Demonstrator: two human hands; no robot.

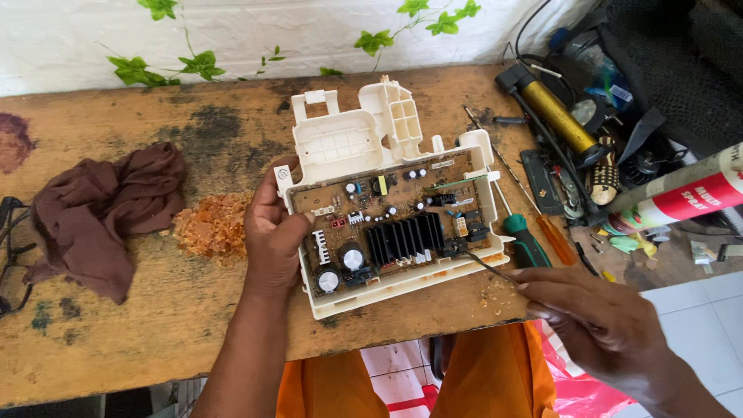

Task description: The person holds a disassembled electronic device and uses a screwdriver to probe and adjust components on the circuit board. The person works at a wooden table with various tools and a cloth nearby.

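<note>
My left hand [272, 232] clamped the board housing [387, 193] at 9 o'clock; right hand [596, 321] pinched a thin probe [484, 267] (tip near heatsink [404, 240]). A slip could've gouged components.

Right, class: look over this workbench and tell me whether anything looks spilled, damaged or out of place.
Yes. A heap of orange-brown crumbly flakes lies spilled on the wooden table, left of the circuit board in its white plastic housing. More crumbs are scattered by the right hand. The tabletop is stained dark. A brown cloth lies crumpled.
</note>
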